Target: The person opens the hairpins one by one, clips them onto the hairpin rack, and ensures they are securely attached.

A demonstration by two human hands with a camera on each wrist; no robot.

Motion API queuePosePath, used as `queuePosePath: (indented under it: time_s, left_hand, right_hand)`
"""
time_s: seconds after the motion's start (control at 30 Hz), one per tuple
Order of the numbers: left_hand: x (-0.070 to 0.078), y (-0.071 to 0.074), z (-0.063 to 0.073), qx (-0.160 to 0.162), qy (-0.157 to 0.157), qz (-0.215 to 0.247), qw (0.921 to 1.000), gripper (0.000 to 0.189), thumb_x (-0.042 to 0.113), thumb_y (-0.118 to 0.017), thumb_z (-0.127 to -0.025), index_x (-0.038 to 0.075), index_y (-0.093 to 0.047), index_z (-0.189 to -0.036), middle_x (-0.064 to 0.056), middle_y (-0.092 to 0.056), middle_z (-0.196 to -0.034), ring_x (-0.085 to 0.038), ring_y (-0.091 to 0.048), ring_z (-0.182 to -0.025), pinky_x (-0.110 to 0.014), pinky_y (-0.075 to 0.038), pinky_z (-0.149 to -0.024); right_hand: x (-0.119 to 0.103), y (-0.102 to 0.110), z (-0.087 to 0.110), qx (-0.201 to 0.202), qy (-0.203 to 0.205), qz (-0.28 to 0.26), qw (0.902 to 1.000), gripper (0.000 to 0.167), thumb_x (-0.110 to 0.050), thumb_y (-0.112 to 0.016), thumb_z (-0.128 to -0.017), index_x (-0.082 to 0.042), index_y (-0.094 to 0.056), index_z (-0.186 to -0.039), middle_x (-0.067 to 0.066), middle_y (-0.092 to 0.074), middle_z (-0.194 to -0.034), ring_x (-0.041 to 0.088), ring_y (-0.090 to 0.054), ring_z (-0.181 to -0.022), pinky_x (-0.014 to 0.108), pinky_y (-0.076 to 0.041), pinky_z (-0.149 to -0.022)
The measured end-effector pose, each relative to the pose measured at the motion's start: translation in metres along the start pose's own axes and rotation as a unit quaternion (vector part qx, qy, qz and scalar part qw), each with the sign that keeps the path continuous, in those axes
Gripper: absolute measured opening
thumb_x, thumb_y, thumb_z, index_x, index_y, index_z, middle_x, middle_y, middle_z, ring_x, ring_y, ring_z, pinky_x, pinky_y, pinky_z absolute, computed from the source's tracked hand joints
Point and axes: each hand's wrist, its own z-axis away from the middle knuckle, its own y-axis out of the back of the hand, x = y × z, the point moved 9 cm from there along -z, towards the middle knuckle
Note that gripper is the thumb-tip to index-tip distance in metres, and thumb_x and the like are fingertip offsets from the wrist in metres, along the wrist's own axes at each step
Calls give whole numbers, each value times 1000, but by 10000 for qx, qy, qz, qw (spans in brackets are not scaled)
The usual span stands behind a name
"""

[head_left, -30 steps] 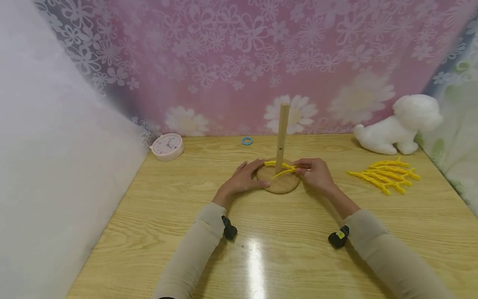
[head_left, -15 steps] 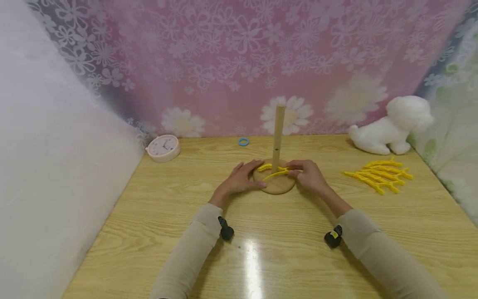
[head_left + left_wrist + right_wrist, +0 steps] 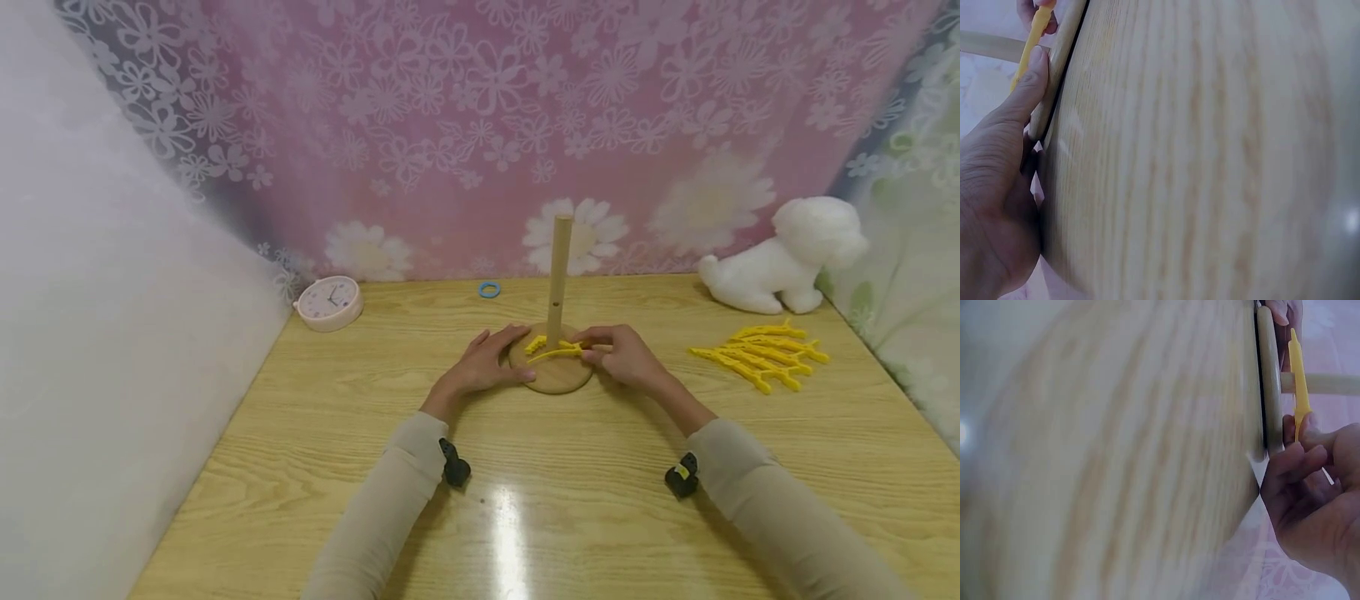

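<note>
Yellow forked piece was low over round base, prongs either side of wooden post. Your right hand pinched it at three o'clock; your left hand gripped base rim at nine. Farther out: yellow pieces lay at three, plush dog two, blue ring eleven.

Head view's bright enough, kinda soft, with a white glare streak on the table at bottom centre. Both wrist views are dimmer and bluish, tabletop blurry through mid-frame.
</note>
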Motion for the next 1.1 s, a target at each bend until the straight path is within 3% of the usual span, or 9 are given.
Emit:
queuePosePath:
  time_s: [0.1, 0.23, 0.37, 0.47, 0.6, 0.73, 0.87, 1.1]
  left_hand:
    - [-1, 0, 0, -12, 7, -14, 10000, 89, 56, -74, -93, 30, -30, -166, 6, -29, -170, -12, -17, -159, -38, 3, -130]
    - [-1, 1, 1, 16, 19, 1, 10000, 89, 56, -74, -93, 30, -30, -166, 5, -29, -171, -13, -17, -159, -38, 3, -130]
    - [0, 0, 3, 69, 63, 123, 9999, 89, 54, -75, -93, 28, -31, -165, 4, -30, -170, -15, -18, -159, -39, 3, -130]
    - [0, -1, 5, 89, 83, 166, 9998, 88, 54, -75, -92, 28, -33, -165, 3, -30, -170, -17, -18, -159, -39, 2, -130]
    - [0, -2, 7, 129, 68, 113, 9998, 88, 54, -75, -92, 28, -33, -165, 3, -32, -170, -17, -20, -159, -39, 2, -130]
    - [0, -4, 7, 124, 15, 66, 9999, 89, 55, -75, -92, 27, -33, -165, 2, -31, -170, -17, -20, -159, -39, 1, -130]
    - [-1, -4, 7, 62, -1, 42, 10000, 90, 55, -75, -93, 25, -32, -165, 2, -29, -171, -16, -19, -159, -39, 2, -130]
    - [5, 4, 6, 85, -182, -43, 9998, 88, 51, -74, -94, 21, -32, -165, -1, -30, -170, -16, -21, -158, -40, 1, -130]
  right_hand:
    - [3, -1, 1, -217, -172, -252, 9993, 28, -9, -65, -104, -9, -72, -130, 25, -58, -145, 16, -36, -39, 31, -42, -40]
    - [5, -2, 1, -480, -246, -473, 9974, 30, -13, -63, -105, -9, -69, -135, 26, -55, -147, 13, -40, -42, 31, -45, -41]
    - [7, -5, 4, -732, -383, -933, 9922, 33, -13, -62, -106, -7, -65, -139, 27, -68, -118, 17, -49, -49, 31, -49, -46]
    - [8, -9, 6, -871, -439, -1325, 9864, 36, -13, -62, -106, -6, -62, -142, 24, -67, -99, 19, -54, -57, 33, -54, -51]
    - [8, -9, 11, -904, -410, -1552, 9829, 47, -14, -66, -104, -6, -55, -148, 20, -64, -127, 21, -61, -67, 36, -60, -61]
    - [9, 7, 23, -673, -393, -1428, 9867, 58, -19, -71, -101, -6, -49, -153, 19, -50, -153, 23, -69, -79, 37, -63, -71]
    - [8, 30, 40, -324, -377, -1319, 9900, 62, -21, -70, -102, -6, -44, -156, 20, -45, -157, 26, -71, -87, 38, -63, -76]
    - [20, 76, 67, 315, -490, -802, 9951, 66, -29, -67, -104, -2, -40, -158, 28, -49, -150, 28, -73, -88, 39, -64, -74]
